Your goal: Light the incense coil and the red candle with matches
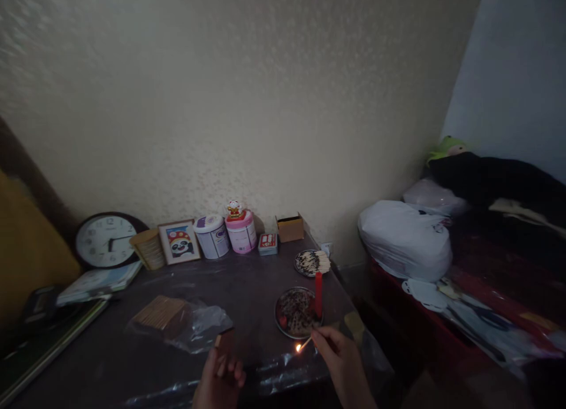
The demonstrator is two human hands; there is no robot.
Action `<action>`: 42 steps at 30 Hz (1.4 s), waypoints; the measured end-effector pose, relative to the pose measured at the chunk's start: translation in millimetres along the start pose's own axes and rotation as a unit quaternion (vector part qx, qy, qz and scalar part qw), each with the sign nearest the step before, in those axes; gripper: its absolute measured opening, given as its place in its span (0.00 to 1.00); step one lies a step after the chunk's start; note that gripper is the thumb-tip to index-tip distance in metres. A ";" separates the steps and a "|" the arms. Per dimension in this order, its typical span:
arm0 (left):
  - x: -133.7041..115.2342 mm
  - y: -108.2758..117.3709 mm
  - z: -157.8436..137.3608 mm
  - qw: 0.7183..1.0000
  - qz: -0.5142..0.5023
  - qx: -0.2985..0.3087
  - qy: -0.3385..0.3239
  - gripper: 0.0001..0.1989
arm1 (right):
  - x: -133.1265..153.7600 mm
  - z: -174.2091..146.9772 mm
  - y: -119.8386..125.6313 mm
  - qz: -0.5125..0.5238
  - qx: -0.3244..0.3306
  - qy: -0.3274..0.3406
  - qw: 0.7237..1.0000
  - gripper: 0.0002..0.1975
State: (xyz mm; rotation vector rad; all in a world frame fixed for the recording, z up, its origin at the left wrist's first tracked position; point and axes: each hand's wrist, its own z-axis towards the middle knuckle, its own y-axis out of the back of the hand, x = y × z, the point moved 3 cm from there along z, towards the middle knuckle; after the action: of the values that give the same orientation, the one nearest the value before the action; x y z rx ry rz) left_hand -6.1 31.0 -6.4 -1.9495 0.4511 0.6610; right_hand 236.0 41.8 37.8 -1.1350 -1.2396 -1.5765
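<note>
Dim room, head view. The right hand (340,353) is pinched closed on a lit match (305,343); the flame burns at the match's left tip, low over the front edge of the surface (247,285). The left hand (220,378) is curled shut around a small matchbox (224,342), held just left of the flame and apart from it.

Just beyond the flame sits a round metal dish (292,315) filled with dark spent matches. A red candle (318,294) stands upright at the dish's right rim; whether its wick burns cannot be told. Farther back, a second dish (307,263) carries a bundle of pale match sticks, heads to the left.

Left of the hands, a clear plastic bag (194,326) lies on the surface, partly covering a flat block of wooden sticks (160,310).

Along the wall, left to right: a round clock (106,240), a woven cup (149,248), a framed panda picture (179,241), a white tin (212,236), a pink tin (241,231) with a small figure on top, a small red box (267,243), an open cardboard box (290,227).

To the right, a bed (486,291) holds a white plastic bag (404,239) and dark clothing.
</note>
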 end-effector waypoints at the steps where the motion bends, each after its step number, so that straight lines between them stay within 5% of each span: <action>1: -0.1 -0.2 -0.2 1.000 0.000 -0.004 0.002 0.23 | 0.1 -0.1 0.0 0.000 0.002 -0.001 1.000 0.17; 33: 1.1 4.8 4.7 1.000 -0.017 -0.014 0.015 0.21 | -0.1 0.1 -1.3 0.002 -0.003 0.004 1.000 0.16; 42: 4.9 5.0 9.7 0.999 -0.015 0.038 0.025 0.23 | -1.6 6.3 -6.5 0.006 0.002 0.011 1.000 0.14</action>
State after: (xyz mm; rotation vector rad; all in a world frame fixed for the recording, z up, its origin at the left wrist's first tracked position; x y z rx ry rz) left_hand -7.6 37.4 -16.5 -1.9003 0.4709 0.5685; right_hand 231.3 49.3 35.4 -1.1186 -1.2190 -1.5726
